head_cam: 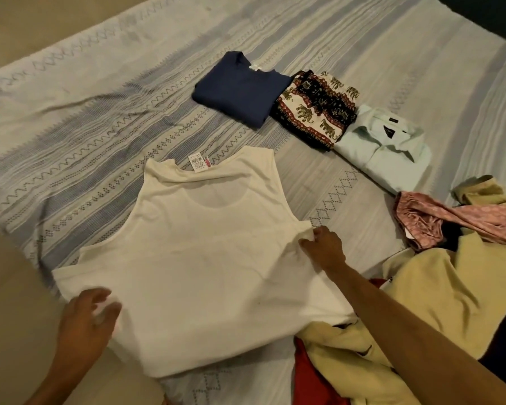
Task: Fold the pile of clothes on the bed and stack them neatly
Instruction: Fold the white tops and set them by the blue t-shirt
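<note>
White tank top spread flat on the bed.
We pinched its edge with our right hand; our left hand lay blurred, grip unclear.

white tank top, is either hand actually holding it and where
The right hand pinches the white tank top at its right armhole edge. The left hand is blurred at the lower left hem; whether it grips cannot be told.
</note>
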The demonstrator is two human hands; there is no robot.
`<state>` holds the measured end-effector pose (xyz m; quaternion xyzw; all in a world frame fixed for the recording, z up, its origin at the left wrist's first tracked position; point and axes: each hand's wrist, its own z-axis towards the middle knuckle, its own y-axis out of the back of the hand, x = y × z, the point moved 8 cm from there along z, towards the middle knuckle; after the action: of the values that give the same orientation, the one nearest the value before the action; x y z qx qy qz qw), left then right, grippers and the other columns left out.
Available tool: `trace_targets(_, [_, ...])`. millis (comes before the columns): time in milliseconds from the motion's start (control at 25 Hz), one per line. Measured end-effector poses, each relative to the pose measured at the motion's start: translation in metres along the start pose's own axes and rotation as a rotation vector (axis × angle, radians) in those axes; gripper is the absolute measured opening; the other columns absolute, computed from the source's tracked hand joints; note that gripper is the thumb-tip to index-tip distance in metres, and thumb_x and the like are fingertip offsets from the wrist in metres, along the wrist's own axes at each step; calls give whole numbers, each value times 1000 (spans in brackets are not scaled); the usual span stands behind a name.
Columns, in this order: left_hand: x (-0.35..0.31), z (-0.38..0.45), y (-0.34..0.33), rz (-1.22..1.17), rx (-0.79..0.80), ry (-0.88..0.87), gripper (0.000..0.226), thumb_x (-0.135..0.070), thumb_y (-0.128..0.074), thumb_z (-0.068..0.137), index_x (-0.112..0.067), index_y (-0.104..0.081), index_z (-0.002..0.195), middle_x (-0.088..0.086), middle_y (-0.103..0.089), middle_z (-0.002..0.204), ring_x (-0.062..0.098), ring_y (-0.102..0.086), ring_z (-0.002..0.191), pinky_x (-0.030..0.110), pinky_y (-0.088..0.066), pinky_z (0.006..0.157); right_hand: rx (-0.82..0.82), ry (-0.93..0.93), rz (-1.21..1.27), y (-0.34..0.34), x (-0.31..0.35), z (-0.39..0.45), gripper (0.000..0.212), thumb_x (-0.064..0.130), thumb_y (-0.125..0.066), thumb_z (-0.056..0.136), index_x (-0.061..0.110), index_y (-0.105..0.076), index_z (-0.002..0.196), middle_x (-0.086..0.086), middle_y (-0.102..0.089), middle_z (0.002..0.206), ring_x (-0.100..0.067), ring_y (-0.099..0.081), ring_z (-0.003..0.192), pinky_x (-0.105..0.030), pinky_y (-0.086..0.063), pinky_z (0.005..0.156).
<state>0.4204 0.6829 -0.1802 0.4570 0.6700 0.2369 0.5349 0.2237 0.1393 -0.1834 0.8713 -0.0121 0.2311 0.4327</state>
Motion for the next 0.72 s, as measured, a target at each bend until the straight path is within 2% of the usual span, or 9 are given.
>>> trace_targets(80, [-49,27,-19,64,90,-127,45,-46,-76,88,-25,-61,125,7,-64,120,38,-56,111,52,-43,97,-89,-20,64,12,7,4,24,41,-75,86,27,-67,105,3,-68,105,-22,-62,104,-51,-51,98])
trace_targets(160, [-79,45,-33,160,142,-209,56,-61,-71,85,-32,-59,132,3,-59,132,40,-51,120,58,-42,97,-144,4,69,17,12,6,9,36,-73,91,30,-69,95,7,-68,95,-17,-60,95,-45,-49,96])
trace_targets(320, [-117,61,-46,220,192,-261,76,-69,-75,76,-36,-55,140,-2,-54,146,39,-47,130,62,-41,100,-176,118,274,19,7,14,10,18,-69,95,9,-67,94,-1,-67,82,-21,-62,82,-35,-52,82])
trace_targets(440, [-129,66,-47,233,163,-312,77,-69,-75,74,-36,-54,140,-2,-56,143,35,-49,130,61,-40,102,-238,9,338,28,-20,24,12,15,-63,100,4,-63,103,-7,-65,90,-28,-64,90,-42,-54,87])
trace_targets(520, [-125,70,-47,266,151,-324,78,-74,-73,74,-37,-54,140,-1,-57,141,35,-50,130,62,-37,103,-231,-60,370,25,-33,28,13,16,-58,103,5,-62,107,-10,-65,100,-32,-64,99,-41,-53,90])
trace_targets(640, [-89,84,-26,337,119,-203,78,-88,-58,71,-39,-57,133,3,-58,139,41,-47,130,64,-32,106,-127,-72,363,15,-31,29,13,21,-55,105,10,-61,110,-10,-66,106,-30,-65,100,-42,-55,91])
trace_targets(720, [-62,95,-8,382,138,-171,75,-93,-47,67,-44,-62,121,3,-62,130,42,-48,125,63,-32,105,-8,-116,452,16,-31,26,17,26,-63,102,12,-64,111,-14,-69,108,-28,-68,91,-41,-61,76])
